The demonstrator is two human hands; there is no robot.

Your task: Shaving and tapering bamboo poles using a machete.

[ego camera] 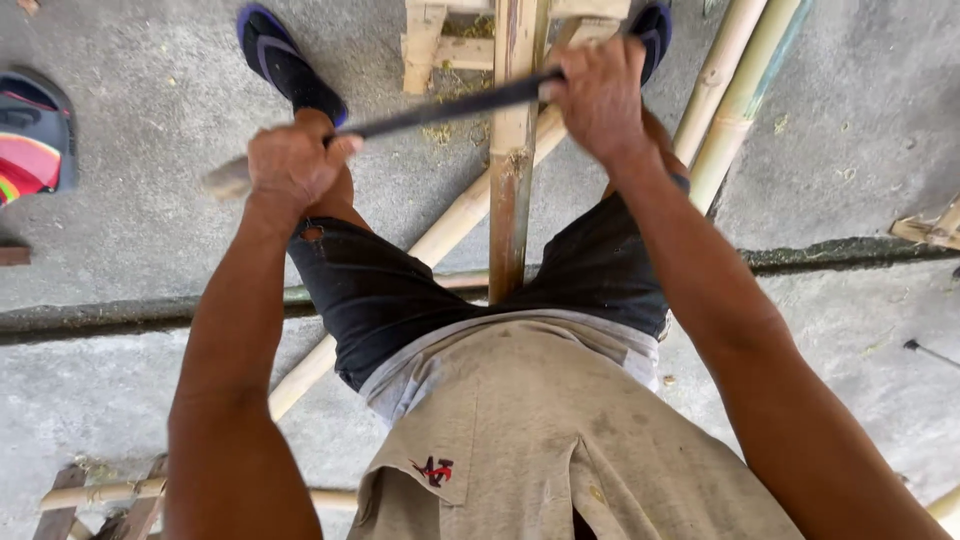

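- Your left hand (292, 163) was closed in a full fist round one end of the long dark metal blade (440, 108); a pale worn wooden handle end (226, 180) stuck out past the fist toward the left.
- Your right hand (600, 98) was wrapped shut round the other end of the same blade, knuckles up.
- The blade ran slantwise between both fists, higher at the right, and lay across the upright brown bamboo pole (512, 150) (touching it, as far as I could tell).
- That pole ran from between your thighs, in black shorts (385, 295), up to the top edge of view, right under the blade.
- A second pale yellow bamboo pole (440, 235) crossed diagonally beneath it, from lower left to the upper middle.
- Two more pale greenish bamboo poles (735, 95) leaned side by side at upper right, just beside your right forearm.
- A pale bamboo-slat frame (440, 45) sat at the top, touching the upright pole.
- Your feet wore dark blue sandals (285, 65), one each side of the pole, on the grey concrete floor (130, 260).
- A dark helmet with red and pink stripes (35, 135) lay at the far left edge, well apart.
- More bamboo pieces (100, 495) lay at bottom left.
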